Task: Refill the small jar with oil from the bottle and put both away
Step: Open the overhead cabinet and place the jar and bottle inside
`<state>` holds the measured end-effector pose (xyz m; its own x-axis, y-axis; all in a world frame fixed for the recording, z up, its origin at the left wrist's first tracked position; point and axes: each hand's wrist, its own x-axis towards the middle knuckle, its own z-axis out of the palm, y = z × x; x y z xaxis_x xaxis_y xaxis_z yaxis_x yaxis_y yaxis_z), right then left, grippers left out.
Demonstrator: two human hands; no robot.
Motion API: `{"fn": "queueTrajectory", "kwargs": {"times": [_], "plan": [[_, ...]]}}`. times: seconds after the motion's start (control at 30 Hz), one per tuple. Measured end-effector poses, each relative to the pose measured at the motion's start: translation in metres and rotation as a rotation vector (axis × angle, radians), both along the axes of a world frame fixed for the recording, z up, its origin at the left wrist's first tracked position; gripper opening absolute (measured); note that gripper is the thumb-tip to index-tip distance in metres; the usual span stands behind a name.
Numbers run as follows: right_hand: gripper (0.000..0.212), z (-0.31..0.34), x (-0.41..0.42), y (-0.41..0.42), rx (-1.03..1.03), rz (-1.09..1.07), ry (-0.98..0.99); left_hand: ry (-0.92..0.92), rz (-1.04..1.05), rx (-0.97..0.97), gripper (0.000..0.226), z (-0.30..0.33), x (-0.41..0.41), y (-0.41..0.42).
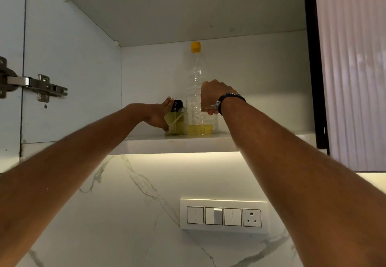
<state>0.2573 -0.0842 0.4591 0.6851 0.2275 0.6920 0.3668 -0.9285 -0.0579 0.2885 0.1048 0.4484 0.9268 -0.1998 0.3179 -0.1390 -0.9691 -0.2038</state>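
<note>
jar (175,118): frame center, black lid, nearly full of yellow oil, left hand (159,116) wrapped round it
bottle (197,91): yellow cap, just a bit of oil at the bottom, right hand (212,97) gripping it

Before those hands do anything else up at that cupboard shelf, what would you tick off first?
1. Small jar stands upright on the shelf: ok.
2. Jar's black lid on: ok.
3. Bottle upright, yellow cap on: ok.
4. Left hand grips the jar: ok.
5. Right hand grips the bottle: ok; its fingers are hidden.
6. Jar refilled: cannot tell; the jar holds yellow oil, the bottle only a little at its bottom.
</note>
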Motion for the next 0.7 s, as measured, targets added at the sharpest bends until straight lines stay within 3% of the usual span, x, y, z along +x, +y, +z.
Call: {"fn": "queueTrajectory", "kwargs": {"times": [0.2,0.3,0.43,0.57,0.7], "plan": [[0.027,0.002,0.004,0.0,-0.03,-0.018,0.015,-0.073,-0.012,-0.001,0.096,-0.001,-0.004,0.004],[0.026,0.004,0.006,0.001,-0.031,-0.032,-0.042,-0.394,-0.033,0.02,0.074,0.001,-0.018,0.001],[0.023,0.009,-0.005,0.006,0.114,0.017,-0.279,-0.86,-0.232,-0.075,0.037,-0.002,-0.049,-0.014],[0.024,0.007,-0.039,-0.001,0.244,0.043,-0.433,-1.024,-0.432,-0.084,0.028,-0.015,-0.088,-0.018],[0.024,-0.006,-0.087,-0.003,0.253,0.081,-0.52,-1.097,-0.495,-0.084,0.023,-0.034,-0.142,-0.012]]}}
